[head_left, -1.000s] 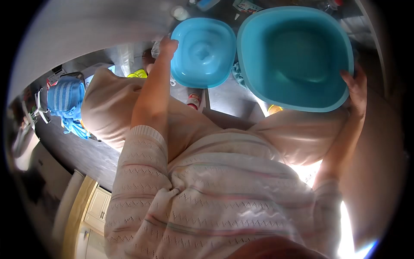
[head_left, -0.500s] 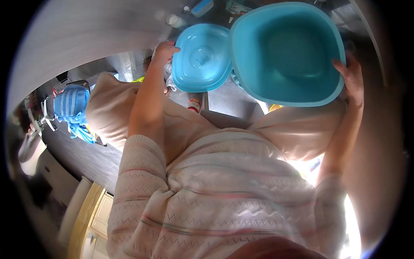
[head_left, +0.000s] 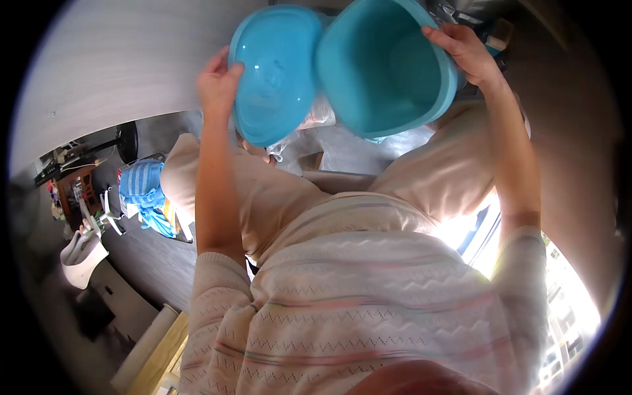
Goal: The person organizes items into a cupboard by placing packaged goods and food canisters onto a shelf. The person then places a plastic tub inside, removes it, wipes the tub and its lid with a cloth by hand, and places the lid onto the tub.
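Note:
At the upper left of the view, my left hand (head_left: 220, 82) grips the outer edge of a blue plastic lid (head_left: 273, 79). My right hand (head_left: 464, 51) holds the rim of a deep turquoise tub (head_left: 385, 69), its thumb on the inside and its fingers behind the wall. Lid and tub are held up side by side above my lap, their inner edges close together or overlapping. The tub's open side faces me and nothing shows inside it.
Clear plastic wrapping (head_left: 319, 113) shows below the lid. On the left are a blue striped cloth (head_left: 141, 181), a white chair (head_left: 84, 260) and a black round object (head_left: 127, 141). A bright window (head_left: 566, 309) is at the lower right.
The tub has moved left and is tilted more to the side. The lid has shifted left and slightly up, appearing larger. Both hands keep their holds, and the view has turned somewhat.

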Available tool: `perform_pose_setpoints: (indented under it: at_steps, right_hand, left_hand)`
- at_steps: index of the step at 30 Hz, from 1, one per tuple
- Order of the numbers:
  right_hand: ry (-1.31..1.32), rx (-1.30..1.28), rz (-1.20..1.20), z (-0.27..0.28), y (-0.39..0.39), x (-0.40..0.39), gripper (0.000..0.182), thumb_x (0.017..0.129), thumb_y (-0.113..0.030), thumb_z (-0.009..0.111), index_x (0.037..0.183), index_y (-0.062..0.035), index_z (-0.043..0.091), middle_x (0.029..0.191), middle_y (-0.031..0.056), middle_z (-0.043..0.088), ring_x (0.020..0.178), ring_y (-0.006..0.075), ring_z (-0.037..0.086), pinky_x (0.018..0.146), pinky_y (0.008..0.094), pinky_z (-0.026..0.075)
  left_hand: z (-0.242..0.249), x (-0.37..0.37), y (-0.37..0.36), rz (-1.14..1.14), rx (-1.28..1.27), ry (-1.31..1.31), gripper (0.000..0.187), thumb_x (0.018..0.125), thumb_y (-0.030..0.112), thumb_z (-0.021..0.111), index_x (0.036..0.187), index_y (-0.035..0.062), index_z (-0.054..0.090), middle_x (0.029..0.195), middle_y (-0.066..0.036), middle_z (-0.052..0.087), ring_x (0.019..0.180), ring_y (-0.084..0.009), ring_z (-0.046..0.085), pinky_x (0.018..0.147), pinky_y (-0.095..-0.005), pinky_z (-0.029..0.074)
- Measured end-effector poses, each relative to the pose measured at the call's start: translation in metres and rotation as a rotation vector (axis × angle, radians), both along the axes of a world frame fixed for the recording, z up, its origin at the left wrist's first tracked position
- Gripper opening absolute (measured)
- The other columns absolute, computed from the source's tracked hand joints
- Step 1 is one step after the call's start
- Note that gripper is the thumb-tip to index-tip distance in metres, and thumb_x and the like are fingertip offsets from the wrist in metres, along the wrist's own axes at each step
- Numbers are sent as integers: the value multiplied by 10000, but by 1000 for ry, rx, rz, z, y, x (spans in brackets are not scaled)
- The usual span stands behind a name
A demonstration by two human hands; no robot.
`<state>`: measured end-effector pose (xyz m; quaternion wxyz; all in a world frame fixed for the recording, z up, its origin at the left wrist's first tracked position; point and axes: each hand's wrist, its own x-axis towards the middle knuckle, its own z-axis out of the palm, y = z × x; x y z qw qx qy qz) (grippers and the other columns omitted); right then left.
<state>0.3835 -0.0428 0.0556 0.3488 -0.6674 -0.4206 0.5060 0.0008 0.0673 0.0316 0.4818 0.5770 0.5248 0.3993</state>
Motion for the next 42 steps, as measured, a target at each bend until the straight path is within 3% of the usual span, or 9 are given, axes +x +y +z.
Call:
perform_pose_setpoints:
  at_steps: [3,10,12,14,17,22,25,37,42]
  right_hand:
    - [78,-2,-15,8,5,-19,456,773,-415,618,890,25,593,721,75,582,598,133,563,507,245,460]
    - [299,-50,-153,-16,35,-19,372,902,-371,416,915,-26,554,781,69,587,681,159,590,605,301,508]
    - [451,-160,-310,-30,47,-14,355,868,-373,490,1004,-51,550,757,47,555,756,204,525,725,368,429]
    - [641,-177,-349,-18,47,-16,443,855,-427,502,1116,-69,525,785,37,565,848,241,515,842,442,372]
    - [707,39,-302,2,31,-19,369,925,-344,347,942,-29,537,791,78,595,676,166,596,599,318,507]
    - [896,21,-295,11,20,-10,390,923,-351,323,839,-16,504,722,97,586,572,228,586,571,376,509]
    - [851,7,-324,15,16,-12,374,927,-365,336,934,-46,532,765,44,597,602,148,573,585,303,478]
    - [805,139,-408,13,17,-18,399,849,-266,564,1126,13,496,1046,84,573,933,164,556,841,307,441]
    - [792,70,-286,12,15,-10,471,809,-260,616,1156,27,476,1086,98,567,979,188,548,876,296,429]
  left_hand:
    - [40,34,-7,72,519,488,418,660,85,629,1076,113,605,879,-68,592,736,-176,562,668,-280,461]
    - [58,134,-48,-50,1076,483,343,622,106,684,961,146,644,947,-61,550,742,-200,487,650,-299,440]
    - [49,146,-59,-108,1121,507,363,589,116,673,948,163,638,936,-58,541,754,-241,489,648,-332,437]
    - [44,155,-71,-154,1084,485,369,585,115,710,946,147,643,975,-51,534,797,-224,473,665,-308,436]
    - [45,158,-77,-186,1040,462,364,585,96,726,938,133,646,1022,-47,520,824,-220,456,672,-298,420]
    - [44,140,-77,-223,973,499,356,603,76,713,948,127,642,1045,-58,511,823,-221,450,664,-297,401]
    - [47,136,-84,-258,976,509,359,609,69,710,956,121,638,1054,-62,509,803,-211,449,643,-292,402]
    - [48,127,-123,-360,877,482,356,639,52,671,981,136,618,1002,-105,510,741,-229,493,591,-328,436]
    - [37,80,-67,-17,715,327,275,738,121,667,1007,140,613,1064,-93,524,824,-223,530,690,-306,454]
